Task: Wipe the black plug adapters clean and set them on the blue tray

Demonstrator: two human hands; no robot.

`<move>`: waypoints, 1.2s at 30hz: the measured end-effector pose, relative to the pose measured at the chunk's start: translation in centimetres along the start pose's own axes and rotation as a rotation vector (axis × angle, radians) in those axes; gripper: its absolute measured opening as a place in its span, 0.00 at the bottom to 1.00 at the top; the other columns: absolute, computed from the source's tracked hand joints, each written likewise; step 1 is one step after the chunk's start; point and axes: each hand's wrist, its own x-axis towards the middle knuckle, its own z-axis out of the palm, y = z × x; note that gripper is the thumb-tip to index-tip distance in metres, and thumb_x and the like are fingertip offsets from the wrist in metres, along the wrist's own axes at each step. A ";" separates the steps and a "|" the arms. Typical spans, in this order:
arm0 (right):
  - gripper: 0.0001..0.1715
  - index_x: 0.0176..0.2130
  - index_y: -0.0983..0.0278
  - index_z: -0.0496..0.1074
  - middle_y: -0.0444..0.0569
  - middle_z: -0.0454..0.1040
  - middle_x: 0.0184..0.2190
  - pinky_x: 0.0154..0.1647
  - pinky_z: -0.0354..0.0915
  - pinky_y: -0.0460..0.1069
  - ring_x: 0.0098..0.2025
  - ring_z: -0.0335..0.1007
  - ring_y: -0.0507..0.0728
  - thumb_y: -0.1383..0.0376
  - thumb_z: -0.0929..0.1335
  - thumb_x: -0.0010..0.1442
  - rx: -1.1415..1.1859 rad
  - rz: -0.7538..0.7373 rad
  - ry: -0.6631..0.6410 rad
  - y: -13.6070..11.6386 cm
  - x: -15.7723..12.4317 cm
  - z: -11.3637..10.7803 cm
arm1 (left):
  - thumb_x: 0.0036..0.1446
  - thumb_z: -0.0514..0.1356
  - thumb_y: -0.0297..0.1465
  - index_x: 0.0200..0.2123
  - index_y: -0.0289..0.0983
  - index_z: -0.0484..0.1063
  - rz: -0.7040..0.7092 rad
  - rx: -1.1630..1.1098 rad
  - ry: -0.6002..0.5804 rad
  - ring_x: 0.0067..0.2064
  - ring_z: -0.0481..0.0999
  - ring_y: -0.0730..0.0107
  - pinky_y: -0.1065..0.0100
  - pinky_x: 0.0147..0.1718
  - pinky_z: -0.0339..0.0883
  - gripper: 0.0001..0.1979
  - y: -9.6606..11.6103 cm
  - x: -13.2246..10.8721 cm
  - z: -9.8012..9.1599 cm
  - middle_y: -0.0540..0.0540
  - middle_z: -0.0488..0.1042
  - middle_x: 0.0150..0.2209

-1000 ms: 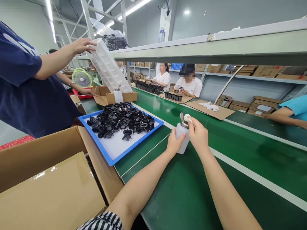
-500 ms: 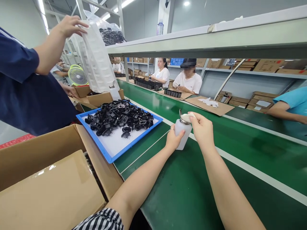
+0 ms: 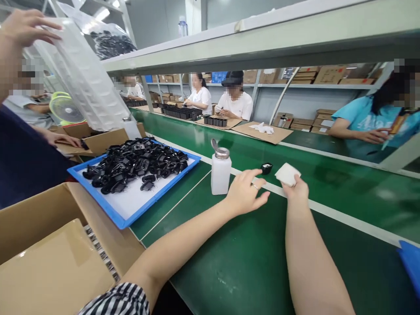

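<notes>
My left hand [image 3: 246, 191] is open above the green work surface, fingers spread, close to a small black plastic part [image 3: 267, 168] on the belt. My right hand [image 3: 296, 189] pinches a folded white cloth [image 3: 287, 174] by its lower edge, to the right of that part. Just left of my left hand, a white pump bottle [image 3: 221, 174] stands upright with its metal lid flipped up. Further left, a blue-rimmed tray [image 3: 122, 222] carries a heap of black plug adapters [image 3: 131, 164].
A large open cardboard box [image 3: 108, 223] sits at the near left. Behind the tray a co-worker's hand [image 3: 28, 27] holds a translucent plastic tray [image 3: 83, 74]. A green conveyor belt [image 3: 354, 192] runs across, below an overhead shelf [image 3: 262, 48]. Several people sit across it.
My left hand has let go of the bottle, which now stands alone, and moved right. My right hand has carried the cloth right, away from the bottle's top. The view has turned right.
</notes>
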 end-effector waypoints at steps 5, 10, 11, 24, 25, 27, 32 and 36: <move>0.12 0.30 0.64 0.60 0.48 0.69 0.31 0.37 0.63 0.52 0.35 0.66 0.50 0.72 0.52 0.53 0.027 -0.024 -0.015 1.3 2.6 -2.5 | 0.41 0.56 0.30 0.36 0.37 0.67 -0.270 -0.001 -0.316 0.51 0.50 0.54 0.57 0.46 0.49 0.14 -2.1 2.9 7.3 0.40 0.54 0.48; 0.15 0.30 0.63 0.61 0.48 0.70 0.30 0.40 0.61 0.53 0.36 0.66 0.51 0.71 0.50 0.53 0.040 -0.068 -0.056 1.8 4.3 -3.2 | 0.37 0.59 0.32 0.37 0.41 0.68 -0.317 -0.219 -0.375 0.52 0.48 0.52 0.56 0.47 0.48 0.18 -4.2 7.3 12.5 0.43 0.55 0.48; 0.16 0.29 0.63 0.61 0.48 0.70 0.30 0.40 0.61 0.52 0.36 0.66 0.51 0.70 0.50 0.53 0.048 -0.076 -0.057 1.7 4.4 -3.3 | 0.37 0.59 0.31 0.35 0.42 0.69 -0.303 -0.249 -0.368 0.51 0.52 0.53 0.57 0.46 0.50 0.16 -4.2 7.9 13.2 0.44 0.57 0.47; 0.12 0.31 0.63 0.59 0.46 0.68 0.31 0.36 0.62 0.51 0.33 0.66 0.48 0.72 0.52 0.54 -0.017 -0.031 -0.047 2.0 0.0 -2.2 | 0.46 0.53 0.29 0.39 0.44 0.66 -0.122 -0.330 -0.538 0.45 0.62 0.69 0.70 0.47 0.53 0.15 -0.8 -4.3 -2.0 0.51 0.58 0.47; 0.12 0.32 0.63 0.59 0.45 0.68 0.32 0.36 0.62 0.52 0.32 0.66 0.48 0.72 0.52 0.54 -0.035 -0.030 -0.049 2.0 -0.4 -2.1 | 0.46 0.53 0.30 0.40 0.44 0.66 -0.155 -0.323 -0.572 0.46 0.61 0.69 0.70 0.48 0.52 0.15 -0.8 -5.8 -3.5 0.51 0.56 0.48; 0.12 0.34 0.61 0.59 0.43 0.67 0.32 0.34 0.62 0.55 0.31 0.66 0.49 0.71 0.52 0.54 -0.082 -0.028 -0.056 2.0 -1.5 -2.1 | 0.46 0.52 0.30 0.42 0.44 0.64 -0.228 -0.295 -0.605 0.49 0.58 0.69 0.69 0.50 0.49 0.16 -1.1 -8.0 -5.4 0.52 0.53 0.51; 0.10 0.34 0.59 0.59 0.43 0.66 0.33 0.30 0.63 0.56 0.31 0.65 0.50 0.68 0.52 0.55 -0.241 -0.036 -0.066 2.3 -5.2 -2.8 | 0.46 0.52 0.30 0.33 0.39 0.69 -0.299 -0.295 -0.521 0.52 0.52 0.68 0.68 0.51 0.45 0.10 -2.1 -9.5 -5.3 0.49 0.51 0.52; 0.10 0.32 0.62 0.60 0.45 0.67 0.30 0.31 0.62 0.55 0.30 0.64 0.52 0.69 0.53 0.53 -0.438 -0.064 -0.104 3.8 -8.9 -2.2 | 0.41 0.56 0.31 0.23 0.36 0.62 -0.461 -0.358 -0.311 0.48 0.60 0.66 0.65 0.45 0.54 0.06 -2.1 -9.3 -4.2 0.45 0.61 0.46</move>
